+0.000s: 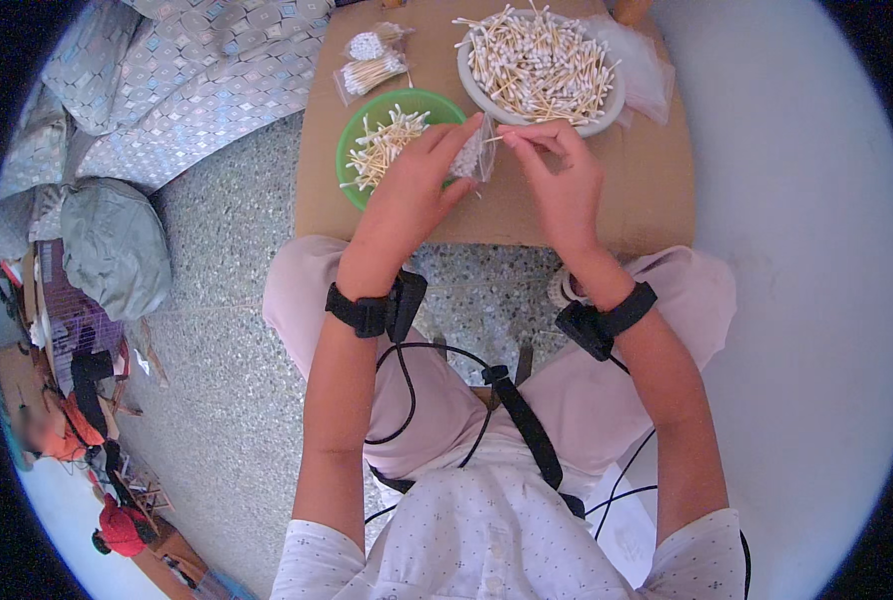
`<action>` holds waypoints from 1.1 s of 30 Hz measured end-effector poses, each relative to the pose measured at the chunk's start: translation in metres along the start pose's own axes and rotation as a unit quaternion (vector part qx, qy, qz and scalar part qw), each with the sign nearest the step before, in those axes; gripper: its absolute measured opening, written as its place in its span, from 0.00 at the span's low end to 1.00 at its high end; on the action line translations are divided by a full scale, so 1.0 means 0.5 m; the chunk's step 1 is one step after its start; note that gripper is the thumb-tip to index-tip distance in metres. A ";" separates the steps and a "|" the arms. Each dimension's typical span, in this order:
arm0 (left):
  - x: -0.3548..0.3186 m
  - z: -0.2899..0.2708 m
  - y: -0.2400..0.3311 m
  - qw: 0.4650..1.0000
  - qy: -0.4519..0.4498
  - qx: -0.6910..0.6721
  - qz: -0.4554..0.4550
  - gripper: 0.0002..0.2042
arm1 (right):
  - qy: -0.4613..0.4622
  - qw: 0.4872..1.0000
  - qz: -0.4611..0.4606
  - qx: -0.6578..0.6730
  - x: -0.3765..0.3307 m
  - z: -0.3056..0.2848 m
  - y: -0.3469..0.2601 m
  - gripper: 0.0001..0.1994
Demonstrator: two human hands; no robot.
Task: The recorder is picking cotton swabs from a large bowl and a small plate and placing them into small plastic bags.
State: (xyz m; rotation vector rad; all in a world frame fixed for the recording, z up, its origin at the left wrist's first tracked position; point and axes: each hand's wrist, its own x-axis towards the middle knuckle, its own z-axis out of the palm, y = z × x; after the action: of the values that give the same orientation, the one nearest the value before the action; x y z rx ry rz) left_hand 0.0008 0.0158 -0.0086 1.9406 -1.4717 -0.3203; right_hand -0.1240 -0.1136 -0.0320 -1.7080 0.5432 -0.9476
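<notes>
My left hand is closed around a small clear plastic bag with white-tipped cotton swabs inside. It is held over the right side of a green bowl that holds loose swabs. Close by on the right, my right hand pinches a single cotton swab between thumb and forefinger, its far end at the bag. Behind my right hand stands a pale bowl heaped with many cotton swabs.
Two filled bags of swabs lie at the back left of the brown tabletop. Empty-looking clear bags lie beside the pale bowl. Patterned fabric is at the far left, and a white wall stands on the right.
</notes>
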 end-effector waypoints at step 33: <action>0.001 0.006 -0.006 0.999 0.032 -0.009 0.030 0.31 | -0.079 0.926 -0.177 -0.325 -0.016 0.004 0.013 0.08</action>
State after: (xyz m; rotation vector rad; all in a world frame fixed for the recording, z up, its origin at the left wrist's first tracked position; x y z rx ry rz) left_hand 0.0016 0.0149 -0.0126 1.8720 -1.4778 -0.2416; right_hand -0.1262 -0.1089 -0.0411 -2.5242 0.4752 -0.9213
